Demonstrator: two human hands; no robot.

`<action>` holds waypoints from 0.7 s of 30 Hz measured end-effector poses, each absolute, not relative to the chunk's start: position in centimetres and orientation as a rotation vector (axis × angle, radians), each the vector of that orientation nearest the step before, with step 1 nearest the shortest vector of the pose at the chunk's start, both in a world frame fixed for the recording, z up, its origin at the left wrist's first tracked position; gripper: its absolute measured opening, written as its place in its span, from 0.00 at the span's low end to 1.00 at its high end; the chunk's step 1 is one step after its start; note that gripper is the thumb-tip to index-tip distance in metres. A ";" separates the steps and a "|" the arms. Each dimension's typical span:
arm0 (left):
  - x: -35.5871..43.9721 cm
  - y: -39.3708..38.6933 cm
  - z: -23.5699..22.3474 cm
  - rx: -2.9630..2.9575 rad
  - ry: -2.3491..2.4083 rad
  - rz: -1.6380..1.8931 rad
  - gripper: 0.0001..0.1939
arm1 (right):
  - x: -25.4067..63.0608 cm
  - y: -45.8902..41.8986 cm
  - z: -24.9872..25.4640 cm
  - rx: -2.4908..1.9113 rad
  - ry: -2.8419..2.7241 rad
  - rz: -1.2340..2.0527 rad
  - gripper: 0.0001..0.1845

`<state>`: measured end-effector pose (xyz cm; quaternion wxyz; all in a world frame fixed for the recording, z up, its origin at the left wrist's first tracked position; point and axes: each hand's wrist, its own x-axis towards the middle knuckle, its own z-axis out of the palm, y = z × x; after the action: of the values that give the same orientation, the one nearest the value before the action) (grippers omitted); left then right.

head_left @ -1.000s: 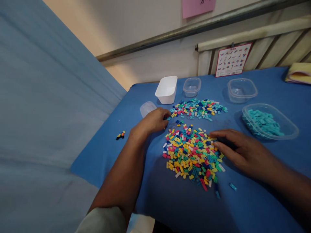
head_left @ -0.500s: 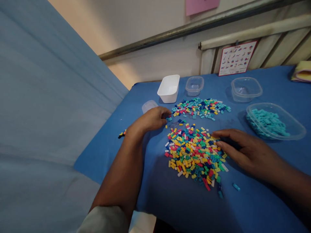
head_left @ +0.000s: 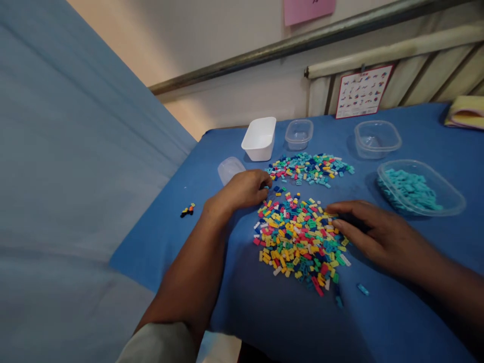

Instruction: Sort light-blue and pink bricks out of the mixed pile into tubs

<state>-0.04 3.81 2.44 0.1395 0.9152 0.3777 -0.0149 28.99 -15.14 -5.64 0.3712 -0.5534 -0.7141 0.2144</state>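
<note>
A big heap of small coloured bricks [head_left: 298, 237] lies on the blue table [head_left: 378, 322] in front of me. A smaller heap [head_left: 310, 168] lies behind it. My left hand [head_left: 242, 190] rests knuckles-up at the big heap's upper left corner, fingers curled together at the bricks; whatever they pinch is hidden. My right hand [head_left: 372, 233] lies flat at the heap's right edge, fingers stretched out and touching the bricks. To the right stands a clear tub of turquoise bricks [head_left: 416, 189].
At the back stand a white box [head_left: 260, 138] and two clear tubs [head_left: 298, 134] [head_left: 377, 139]. A clear lid [head_left: 229, 169] lies behind my left hand. Few loose bricks [head_left: 188, 209] sit near the left edge. A picture card [head_left: 359, 92] leans on the wall; a yellow cloth [head_left: 465, 113] lies far right.
My left hand has slid a little right and nearer, onto the big heap's upper left corner. My right hand stays at the heap's right edge.
</note>
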 end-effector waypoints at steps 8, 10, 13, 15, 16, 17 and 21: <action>2.0 2.7 3.1 2.265 0.930 0.281 0.12 | 27.8 -14.7 -4.4 -1.296 -1.992 0.419 0.15; 3.6 2.3 3.7 2.198 0.872 0.320 0.13 | 27.4 -14.5 -4.1 -1.242 -2.061 0.399 0.15; 7.5 1.2 4.9 2.228 0.734 0.330 0.11 | 27.2 -14.2 -4.0 -1.231 -2.092 0.387 0.15; 10.9 0.3 5.5 2.322 0.603 0.329 0.08 | 27.2 -14.2 -4.0 -1.247 -2.084 0.374 0.15; 12.9 -0.3 5.8 2.368 0.535 0.321 0.07 | 27.2 -14.2 -4.0 -1.262 -2.077 0.370 0.15; 14.8 -0.8 5.9 2.415 0.488 0.317 0.06 | 27.2 -14.2 -4.0 -1.278 -2.073 0.367 0.15; 21.9 -2.3 5.4 2.678 0.277 0.227 0.05 | 27.3 -14.3 -3.8 -1.345 -2.107 0.362 0.17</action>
<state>21.89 -2.26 5.39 0.2180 0.9673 0.1000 0.0822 27.29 -14.27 -3.78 0.3030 -0.5076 -0.7949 0.1364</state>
